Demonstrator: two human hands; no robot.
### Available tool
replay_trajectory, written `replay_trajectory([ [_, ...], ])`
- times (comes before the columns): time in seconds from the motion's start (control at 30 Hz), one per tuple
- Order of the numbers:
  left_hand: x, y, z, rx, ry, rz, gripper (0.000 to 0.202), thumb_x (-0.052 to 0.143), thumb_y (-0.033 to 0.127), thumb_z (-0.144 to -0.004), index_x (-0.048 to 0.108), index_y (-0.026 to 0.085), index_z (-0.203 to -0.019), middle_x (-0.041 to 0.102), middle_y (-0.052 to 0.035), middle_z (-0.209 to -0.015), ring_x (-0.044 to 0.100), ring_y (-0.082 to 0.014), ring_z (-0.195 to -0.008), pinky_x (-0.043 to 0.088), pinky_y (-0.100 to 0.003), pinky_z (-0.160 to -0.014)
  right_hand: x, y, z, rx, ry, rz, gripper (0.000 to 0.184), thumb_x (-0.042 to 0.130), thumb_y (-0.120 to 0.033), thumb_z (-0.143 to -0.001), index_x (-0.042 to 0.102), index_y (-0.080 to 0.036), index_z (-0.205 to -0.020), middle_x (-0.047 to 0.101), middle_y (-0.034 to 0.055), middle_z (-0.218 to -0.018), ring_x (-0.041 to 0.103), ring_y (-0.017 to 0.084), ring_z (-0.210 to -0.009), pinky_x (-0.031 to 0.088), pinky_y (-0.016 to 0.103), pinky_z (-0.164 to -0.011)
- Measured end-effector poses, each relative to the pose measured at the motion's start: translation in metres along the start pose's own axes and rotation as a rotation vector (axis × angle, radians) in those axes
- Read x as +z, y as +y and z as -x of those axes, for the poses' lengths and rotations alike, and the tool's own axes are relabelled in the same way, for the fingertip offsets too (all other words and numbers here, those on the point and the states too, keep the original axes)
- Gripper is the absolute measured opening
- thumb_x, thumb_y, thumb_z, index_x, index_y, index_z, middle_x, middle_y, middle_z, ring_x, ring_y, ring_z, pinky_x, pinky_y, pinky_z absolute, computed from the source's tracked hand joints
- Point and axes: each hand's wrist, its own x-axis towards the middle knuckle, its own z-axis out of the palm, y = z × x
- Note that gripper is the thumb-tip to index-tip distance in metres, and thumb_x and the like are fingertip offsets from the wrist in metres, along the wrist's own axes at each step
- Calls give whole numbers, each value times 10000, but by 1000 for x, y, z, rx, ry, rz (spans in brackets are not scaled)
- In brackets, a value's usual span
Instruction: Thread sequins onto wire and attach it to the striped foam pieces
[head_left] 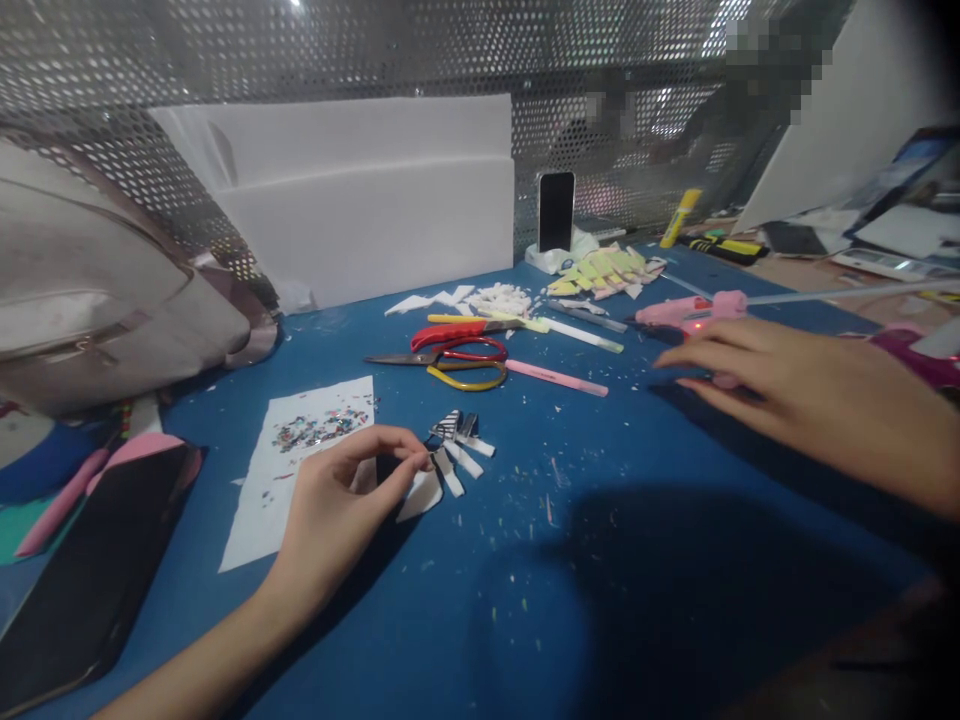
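Note:
Between thumb and forefinger, my left hand (352,480) pinches a small white paper cutout (459,458) with fringed strips and black-striped parts, low over the blue tabletop. My right hand (780,380) has its fingers stretched out, close to a pink glue gun (694,312) with a small red light lit; whether they touch is unclear. Scissors with red and yellow handles (469,362) lie in the middle, in front of a red-handled tool (450,333). Beside the scissors is a pink pen (556,378). A paper sheet (255,500) under my left hand bears colourful glitter bits.
White paper scraps (499,298) and a yellow-green fringed paper piece (607,270) lie at the back. A phone (556,212) stands upright behind them. White boards (375,220) lean on the perforated metal panel. On the left are a bag (112,290) and a black case (97,570).

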Motion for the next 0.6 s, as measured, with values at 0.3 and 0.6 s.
replay_trajectory([
  [0.3, 0, 2, 1, 12, 1, 9, 65, 652, 243, -826, 684, 244, -770, 680, 33, -786, 612, -139, -779, 444, -258, -734, 34, -14, -79, -339, -73, 319, 259, 399, -54, -875, 627, -171, -910, 593, 126, -967, 531, 253, -859, 334, 330, -582],
  [0.6, 0, 3, 1, 25, -10, 43, 64, 649, 233, -823, 680, 240, -767, 672, 30, -776, 602, -138, -764, 440, -257, -721, 2, -13, -90, 13, -24, -684, 159, 594, -374, -878, 651, -232, -835, 715, 40, -949, 649, 226, -886, 483, 371, -729],
])
